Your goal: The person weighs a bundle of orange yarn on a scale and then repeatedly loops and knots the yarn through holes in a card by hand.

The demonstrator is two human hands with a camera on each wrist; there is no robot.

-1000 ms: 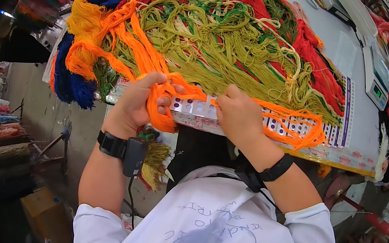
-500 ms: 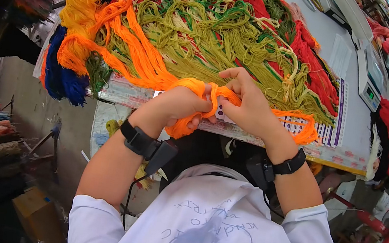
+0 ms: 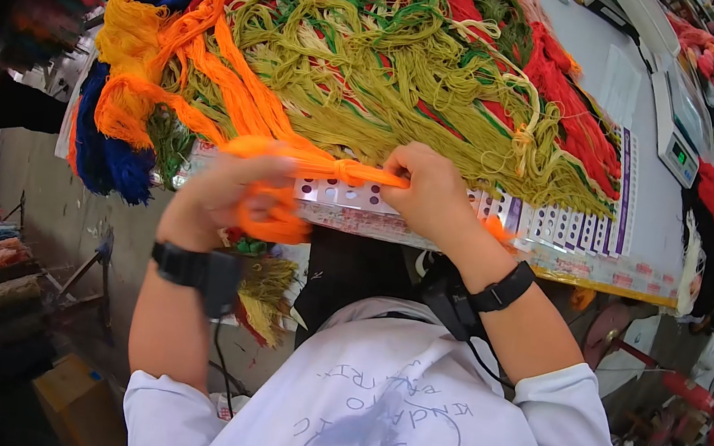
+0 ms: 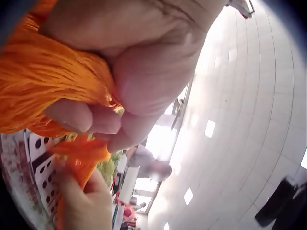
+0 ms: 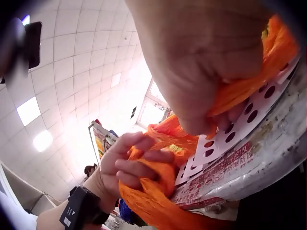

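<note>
Orange yarn (image 3: 311, 162) runs nearly straight between my two hands at the table's near edge, with a small knot-like lump partway along it. My left hand (image 3: 220, 190), blurred in the head view, grips the yarn, and a loop of it hangs below the palm. In the left wrist view its fingers (image 4: 72, 115) curl round the thick orange bundle. My right hand (image 3: 430, 192) holds the other end between curled fingers and thumb. Behind both hands lies a wide heap of olive-green yarn (image 3: 349, 85).
Red yarn (image 3: 573, 116) borders the heap. Yellow yarn (image 3: 129, 27) and dark blue yarn (image 3: 113, 143) hang over the table's left side. White cards with punched holes (image 3: 557, 226) lie along the near edge. A digital scale (image 3: 678, 149) stands at the right.
My hands came together, with yarn looped between them, then drew apart. My left hand has moved left, and the orange strand now stretches straight with a lump in it.
</note>
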